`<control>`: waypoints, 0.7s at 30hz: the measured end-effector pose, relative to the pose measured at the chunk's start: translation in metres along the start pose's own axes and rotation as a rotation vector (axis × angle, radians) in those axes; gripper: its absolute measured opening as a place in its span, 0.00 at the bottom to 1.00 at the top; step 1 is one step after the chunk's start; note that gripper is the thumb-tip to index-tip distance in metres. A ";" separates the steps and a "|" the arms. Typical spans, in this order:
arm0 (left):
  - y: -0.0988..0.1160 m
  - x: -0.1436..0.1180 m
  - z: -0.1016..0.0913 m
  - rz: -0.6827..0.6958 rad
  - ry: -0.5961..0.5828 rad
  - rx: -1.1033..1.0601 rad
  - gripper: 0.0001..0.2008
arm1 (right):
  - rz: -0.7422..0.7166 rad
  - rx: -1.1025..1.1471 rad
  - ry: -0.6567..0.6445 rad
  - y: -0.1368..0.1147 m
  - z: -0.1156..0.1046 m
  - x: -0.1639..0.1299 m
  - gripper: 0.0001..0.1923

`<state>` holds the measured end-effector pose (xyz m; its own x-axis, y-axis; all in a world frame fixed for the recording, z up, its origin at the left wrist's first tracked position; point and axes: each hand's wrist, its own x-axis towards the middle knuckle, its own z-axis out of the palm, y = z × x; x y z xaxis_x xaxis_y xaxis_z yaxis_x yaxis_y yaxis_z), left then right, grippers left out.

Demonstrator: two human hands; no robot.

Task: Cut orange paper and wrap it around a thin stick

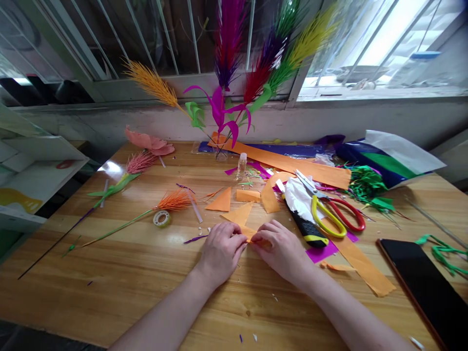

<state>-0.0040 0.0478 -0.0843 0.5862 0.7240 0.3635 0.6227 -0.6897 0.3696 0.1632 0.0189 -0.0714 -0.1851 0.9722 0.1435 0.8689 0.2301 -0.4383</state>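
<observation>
Both hands rest low on the wooden table (pixel 127 273), fingertips meeting: the left hand (pixel 220 253) and right hand (pixel 281 248) each pinch the small orange paper piece (pixel 249 235) lying between them. At one o'clock, just beyond the right hand, lie a utility knife (pixel 306 228) and yellow-and-red scissors (pixel 331 209). At twelve o'clock, farther off, paper flowers (pixel 226 97) stand by the window.

Scissors (pixel 331 210), tape roll (pixel 161 218) and phone (pixel 426 282) lie around.
</observation>
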 end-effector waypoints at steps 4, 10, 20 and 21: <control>0.008 -0.005 -0.004 0.037 0.113 0.128 0.10 | 0.077 0.050 -0.034 -0.002 -0.001 0.000 0.05; 0.020 -0.014 -0.002 0.087 -0.008 0.202 0.14 | 0.129 0.118 -0.076 0.001 -0.001 0.002 0.06; 0.023 -0.022 0.016 0.104 -0.103 0.377 0.19 | 0.148 0.116 -0.069 0.000 -0.001 0.002 0.05; 0.023 -0.023 0.017 0.105 -0.098 0.397 0.19 | 0.146 0.112 -0.070 -0.001 -0.001 0.002 0.04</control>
<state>0.0060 0.0149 -0.0988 0.6918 0.6604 0.2921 0.6968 -0.7167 -0.0300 0.1627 0.0204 -0.0697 -0.0960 0.9953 0.0105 0.8328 0.0861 -0.5468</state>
